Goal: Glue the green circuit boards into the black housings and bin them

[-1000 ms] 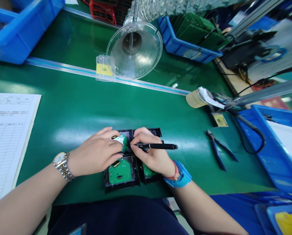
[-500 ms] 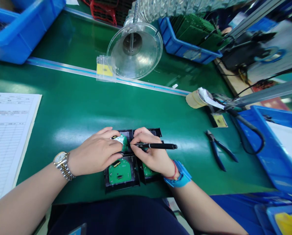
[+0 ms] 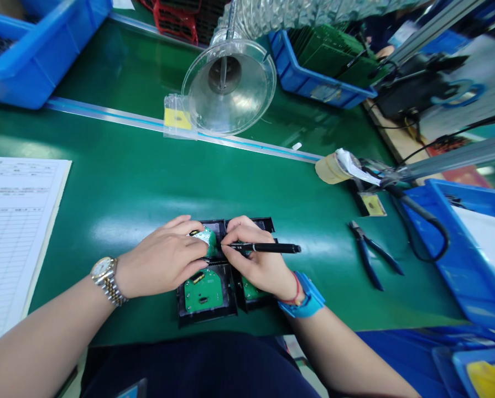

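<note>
A black tray [image 3: 208, 315] of small green circuit boards [image 3: 203, 290] lies on the green table near its front edge. My left hand [image 3: 162, 257] rests on the tray's upper left part, its fingers closed on one green board [image 3: 208, 237]. My right hand [image 3: 258, 265] grips a black pen [image 3: 272, 248] that lies level, its tip pointing left and touching the board under my left fingers. My left wrist carries a metal watch, my right wrist a blue strap.
A printed form [image 3: 12, 221] lies at the left. Blue-handled cutters [image 3: 369, 254] lie right of my hands, with a tape roll [image 3: 330, 167] and a cable behind them. Blue bins [image 3: 31, 50] stand at the back and right. A clear fume hood [image 3: 228, 83] hangs over the table's back.
</note>
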Motion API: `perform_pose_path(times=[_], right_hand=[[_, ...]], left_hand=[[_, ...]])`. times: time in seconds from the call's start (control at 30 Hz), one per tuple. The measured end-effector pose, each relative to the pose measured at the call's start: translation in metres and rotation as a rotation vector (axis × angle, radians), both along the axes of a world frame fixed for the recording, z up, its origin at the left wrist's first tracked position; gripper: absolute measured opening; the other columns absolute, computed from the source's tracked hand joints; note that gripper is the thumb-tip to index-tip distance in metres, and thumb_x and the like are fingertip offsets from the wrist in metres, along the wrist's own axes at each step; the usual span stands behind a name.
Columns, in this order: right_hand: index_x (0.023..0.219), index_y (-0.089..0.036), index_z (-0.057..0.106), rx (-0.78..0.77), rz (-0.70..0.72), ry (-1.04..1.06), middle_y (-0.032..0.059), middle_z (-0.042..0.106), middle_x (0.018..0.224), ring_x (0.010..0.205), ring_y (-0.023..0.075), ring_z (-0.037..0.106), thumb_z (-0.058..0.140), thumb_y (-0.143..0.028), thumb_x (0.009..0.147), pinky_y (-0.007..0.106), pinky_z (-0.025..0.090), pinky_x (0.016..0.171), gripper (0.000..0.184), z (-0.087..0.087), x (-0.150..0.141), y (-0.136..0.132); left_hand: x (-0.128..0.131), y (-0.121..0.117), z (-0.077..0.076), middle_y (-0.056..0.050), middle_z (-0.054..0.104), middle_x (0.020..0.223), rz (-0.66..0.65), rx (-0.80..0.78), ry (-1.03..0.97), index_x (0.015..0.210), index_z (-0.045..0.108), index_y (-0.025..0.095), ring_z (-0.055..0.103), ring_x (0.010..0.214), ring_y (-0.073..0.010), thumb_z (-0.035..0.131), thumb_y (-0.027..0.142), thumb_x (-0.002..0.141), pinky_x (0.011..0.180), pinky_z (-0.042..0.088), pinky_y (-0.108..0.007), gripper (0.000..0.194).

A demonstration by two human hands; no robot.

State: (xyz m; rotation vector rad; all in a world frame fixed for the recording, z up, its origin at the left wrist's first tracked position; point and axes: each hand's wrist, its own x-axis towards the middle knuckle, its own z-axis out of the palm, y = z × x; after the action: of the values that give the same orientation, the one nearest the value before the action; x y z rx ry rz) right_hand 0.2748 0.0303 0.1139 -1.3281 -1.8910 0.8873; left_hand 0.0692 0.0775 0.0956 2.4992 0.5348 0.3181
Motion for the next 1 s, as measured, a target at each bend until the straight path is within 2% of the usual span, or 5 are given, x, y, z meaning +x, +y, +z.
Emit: perform_pose_path(times=[0.2,0.3,0.5,0.67,1.0], right_hand=[[0.073,-0.017,0.060,0.006,-0.028,0.029,0.0039,0.054,0.074,0.082,0.0199,0.051,0.054,-0.014,0.083,0.033,0.041,0.071,0.012,0.004,0.001,0.000],[0.074,-0.018,0.060,0.054,-0.091,0.054,0.0036,0.056,0.076,0.083,0.0197,0.052,0.055,-0.014,0.084,0.033,0.041,0.073,0.011,0.013,0.005,-0.002],[0.082,-0.019,0.061,0.096,-0.133,0.122,0.0031,0.059,0.080,0.081,0.0192,0.054,0.058,-0.016,0.086,0.034,0.044,0.075,0.007,0.026,0.012,-0.008],[0.082,-0.019,0.061,0.054,-0.142,0.152,0.0036,0.060,0.083,0.083,0.0192,0.056,0.059,-0.017,0.084,0.034,0.045,0.077,0.004,0.023,0.009,-0.012],[0.086,-0.018,0.063,0.000,-0.146,0.316,0.0050,0.062,0.085,0.082,0.0200,0.058,0.060,-0.024,0.086,0.032,0.045,0.074,0.007,0.041,-0.006,-0.020]], left_hand=[[-0.002,0.000,0.002,-0.004,0.067,0.098,0.012,0.032,-0.069,0.091,0.061,0.018,0.047,0.116,-0.0223,0.045,0.028,0.091,0.105,0.031,-0.048,0.019],[-0.003,0.002,0.003,-0.004,0.065,0.105,0.075,0.061,-0.159,0.094,0.060,0.017,0.045,0.117,-0.0223,0.044,0.025,0.092,0.102,0.035,-0.044,0.018],[-0.004,0.007,0.002,-0.004,0.066,0.084,0.252,0.020,-0.246,0.092,0.062,0.015,0.055,0.094,-0.0177,0.050,0.027,0.090,0.081,0.046,-0.031,0.017],[-0.003,0.007,0.003,-0.004,0.064,0.083,0.270,-0.028,-0.239,0.092,0.062,0.015,0.057,0.084,-0.0152,0.050,0.027,0.090,0.076,0.046,-0.027,0.017],[-0.004,-0.001,0.018,-0.001,0.070,0.088,0.314,-0.494,-0.294,0.098,0.056,0.019,0.064,0.081,-0.0136,0.046,0.032,0.091,0.069,0.048,-0.022,0.018]])
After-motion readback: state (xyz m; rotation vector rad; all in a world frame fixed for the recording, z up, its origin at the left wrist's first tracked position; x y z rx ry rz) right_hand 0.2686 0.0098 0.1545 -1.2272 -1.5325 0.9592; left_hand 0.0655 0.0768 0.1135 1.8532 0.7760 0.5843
